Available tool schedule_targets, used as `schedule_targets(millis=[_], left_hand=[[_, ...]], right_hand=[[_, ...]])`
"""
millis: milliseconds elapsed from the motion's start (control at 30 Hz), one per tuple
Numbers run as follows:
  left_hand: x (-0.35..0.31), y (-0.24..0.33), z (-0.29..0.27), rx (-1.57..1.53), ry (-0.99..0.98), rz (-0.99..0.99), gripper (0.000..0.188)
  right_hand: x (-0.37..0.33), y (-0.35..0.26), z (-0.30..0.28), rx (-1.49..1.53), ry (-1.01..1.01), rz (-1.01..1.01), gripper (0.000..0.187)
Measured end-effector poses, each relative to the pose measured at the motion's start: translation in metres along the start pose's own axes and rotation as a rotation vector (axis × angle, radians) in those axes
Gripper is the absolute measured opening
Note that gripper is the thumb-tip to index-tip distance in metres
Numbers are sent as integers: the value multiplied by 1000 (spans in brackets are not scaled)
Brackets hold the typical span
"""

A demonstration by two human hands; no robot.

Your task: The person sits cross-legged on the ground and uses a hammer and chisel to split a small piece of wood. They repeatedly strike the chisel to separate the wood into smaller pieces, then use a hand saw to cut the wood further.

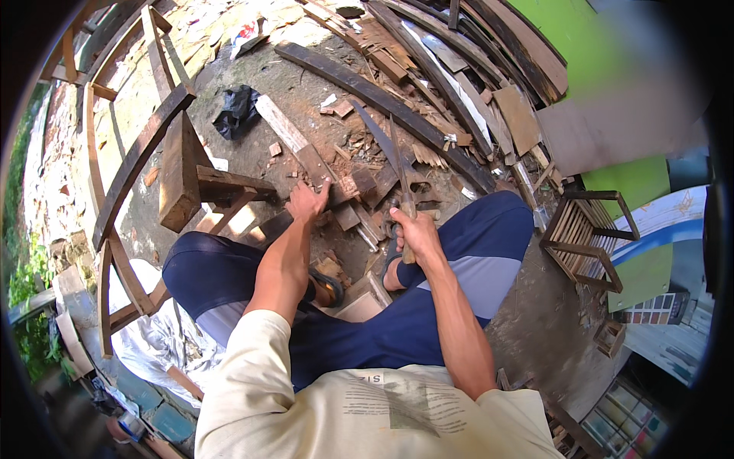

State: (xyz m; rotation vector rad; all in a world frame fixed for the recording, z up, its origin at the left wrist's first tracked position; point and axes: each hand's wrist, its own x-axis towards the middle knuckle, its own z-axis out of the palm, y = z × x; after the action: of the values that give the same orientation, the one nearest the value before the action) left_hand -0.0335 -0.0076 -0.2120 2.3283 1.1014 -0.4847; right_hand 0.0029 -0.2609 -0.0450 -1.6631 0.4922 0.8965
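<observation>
My left hand (307, 202) grips the near part of a pale, weathered wooden plank (284, 126), its thumb on the right side and its fingers towards the left. The plank slants away to the far left on the ground. In front of my right knee, my right hand (417, 234) is closed round the wooden handle of a long, narrow, tapered tool (396, 153). The tool points upward and away; its exact kind is unclear. Just behind it lies a handsaw (375, 134) with a bluish blade and a wooden handle (419, 187). Dark wood blocks (359, 183) sit between my hands.
A long dark beam (382, 103) crosses the ground beyond, before a pile of boards (489, 69). At left stand wooden frames (149, 164) and a thick-legged wooden piece (180, 180). A black plastic bag (237, 111) lies far left, a slatted wooden rack (585, 233) at right.
</observation>
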Motion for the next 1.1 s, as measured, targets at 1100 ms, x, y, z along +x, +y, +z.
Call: schedule_targets(millis=[1100], left_hand=[[-38,-77,-20,125,-225,323,88]], right_hand=[[-12,9,-5,-66,24,-69,28]])
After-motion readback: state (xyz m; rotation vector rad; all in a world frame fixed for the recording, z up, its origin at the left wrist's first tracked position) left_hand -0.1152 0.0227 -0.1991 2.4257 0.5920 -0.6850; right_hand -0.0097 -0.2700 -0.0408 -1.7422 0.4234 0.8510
